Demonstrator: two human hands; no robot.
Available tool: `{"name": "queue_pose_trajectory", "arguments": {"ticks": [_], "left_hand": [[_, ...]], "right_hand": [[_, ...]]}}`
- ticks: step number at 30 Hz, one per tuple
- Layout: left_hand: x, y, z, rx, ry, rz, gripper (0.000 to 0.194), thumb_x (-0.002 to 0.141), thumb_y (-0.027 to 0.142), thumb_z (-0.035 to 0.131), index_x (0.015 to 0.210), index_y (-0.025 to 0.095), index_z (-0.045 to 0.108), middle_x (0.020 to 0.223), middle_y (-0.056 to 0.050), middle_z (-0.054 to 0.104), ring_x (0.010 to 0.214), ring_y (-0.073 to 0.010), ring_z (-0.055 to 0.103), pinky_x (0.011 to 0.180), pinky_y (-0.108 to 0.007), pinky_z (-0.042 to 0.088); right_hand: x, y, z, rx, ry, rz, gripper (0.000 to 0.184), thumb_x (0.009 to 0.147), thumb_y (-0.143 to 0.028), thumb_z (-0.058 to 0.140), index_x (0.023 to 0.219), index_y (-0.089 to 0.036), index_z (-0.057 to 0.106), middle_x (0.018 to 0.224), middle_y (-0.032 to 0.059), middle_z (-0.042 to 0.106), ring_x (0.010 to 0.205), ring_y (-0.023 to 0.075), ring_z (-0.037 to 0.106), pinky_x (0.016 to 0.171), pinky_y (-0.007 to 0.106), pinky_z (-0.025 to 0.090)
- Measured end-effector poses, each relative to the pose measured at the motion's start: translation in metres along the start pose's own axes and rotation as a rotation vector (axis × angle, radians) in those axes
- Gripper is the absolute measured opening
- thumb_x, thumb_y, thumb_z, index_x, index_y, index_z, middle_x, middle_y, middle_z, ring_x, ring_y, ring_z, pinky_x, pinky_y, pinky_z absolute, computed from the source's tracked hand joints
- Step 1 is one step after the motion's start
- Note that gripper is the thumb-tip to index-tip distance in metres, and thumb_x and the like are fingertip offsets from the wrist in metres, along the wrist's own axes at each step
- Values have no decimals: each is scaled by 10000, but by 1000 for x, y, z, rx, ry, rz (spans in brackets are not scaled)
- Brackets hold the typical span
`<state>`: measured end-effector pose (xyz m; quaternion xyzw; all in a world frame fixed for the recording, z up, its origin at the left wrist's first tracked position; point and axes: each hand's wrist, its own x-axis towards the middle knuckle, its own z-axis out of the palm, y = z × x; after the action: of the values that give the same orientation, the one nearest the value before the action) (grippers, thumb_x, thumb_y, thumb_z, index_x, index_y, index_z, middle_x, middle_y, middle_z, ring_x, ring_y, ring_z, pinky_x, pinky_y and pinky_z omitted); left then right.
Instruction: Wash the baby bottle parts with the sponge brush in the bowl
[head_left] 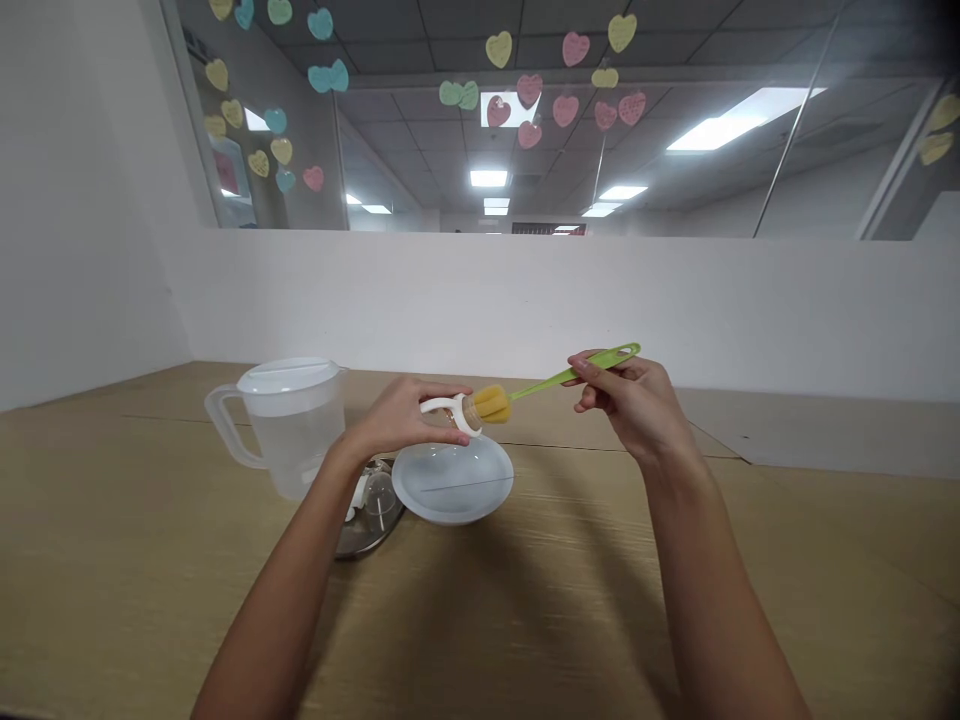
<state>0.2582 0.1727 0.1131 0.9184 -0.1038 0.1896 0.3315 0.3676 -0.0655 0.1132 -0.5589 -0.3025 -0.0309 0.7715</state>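
My left hand grips a small clear baby bottle with a white handle collar, held on its side above a white bowl. My right hand pinches the green stem of a bottle brush. The brush's yellow sponge head is at the bottle's mouth, partly inside or just against it; how deep it sits I cannot tell. Behind my left wrist, a round metal tray bears a clear dome-shaped piece and white parts, partly hidden by my forearm.
A lidded clear plastic jug with liquid in it stands on the left, its handle to the left. The brown tabletop runs back to a white wall. Above is a window with heart-shaped notes.
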Motion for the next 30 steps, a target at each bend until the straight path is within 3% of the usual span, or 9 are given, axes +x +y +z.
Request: {"name": "queue_pose_trajectory", "arguments": {"ticks": [5, 12, 19, 30], "left_hand": [[3, -10, 5, 25, -10, -13, 648, 570, 502, 748, 1145, 234, 619, 1154, -27, 621, 1086, -260, 553, 951, -334, 415], [3, -16, 6, -61, -83, -45, 608, 563, 435, 765, 1113, 207, 639, 1125, -47, 636, 1042, -246, 579, 916, -324, 443], [4, -18, 5, -101, -142, -57, 606, 544, 381, 783, 1109, 217, 639, 1172, -46, 610, 1113, -244, 538, 978, -341, 394], [5, -14, 8, -43, -194, -62, 638, 578, 431, 750, 1156, 196, 615, 997, -40, 674, 881, -222, 602, 757, -293, 468]], "right_hand": [[-1, 8, 11, -10, 6, 0, 300, 594, -332, 787, 759, -115, 661, 666, 26, 614, 432, 59, 500, 455, 230, 521], [-5, 18, 23, -144, -250, -29, 325, 647, -390, 740, 827, -123, 693, 741, 50, 649, 409, 65, 514, 480, 266, 523], [-5, 19, 21, -146, -277, 4, 332, 644, -383, 737, 834, -115, 686, 712, 36, 644, 406, 69, 527, 478, 260, 530], [-9, 38, 44, -60, -370, 85, 357, 655, -409, 718, 856, -119, 668, 703, 30, 645, 397, 64, 516, 420, 226, 494]]}}
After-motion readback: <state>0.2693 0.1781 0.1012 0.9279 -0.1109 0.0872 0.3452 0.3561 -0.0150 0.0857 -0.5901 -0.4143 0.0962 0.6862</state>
